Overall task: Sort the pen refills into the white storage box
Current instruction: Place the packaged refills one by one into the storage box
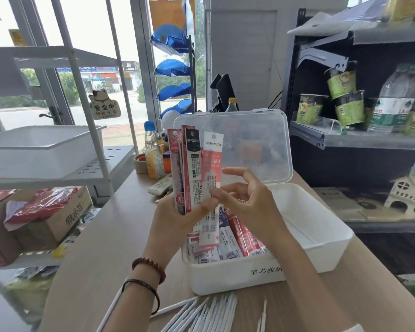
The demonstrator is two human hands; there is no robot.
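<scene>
My left hand (177, 216) grips a bunch of upright pen refill packets (189, 168), red, black and pink, above the left end of the white storage box (321, 245). My right hand (247, 200) is beside them with loosely curled fingers, its fingertips pinching the edge of the pink-and-white packet (210, 178). Several more refill packets (228, 240) lie in the box's left part. The box's clear lid (256, 144) stands open behind. Loose white refills (206, 312) lie on the table in front of the box.
The wooden table (101, 240) carries a drink bottle (153, 156), a tape roll (140, 164) and a remote (161, 185) at the back left. A white rack with a tray (41, 149) stands left, a dark shelf with cup noodles (345, 104) right.
</scene>
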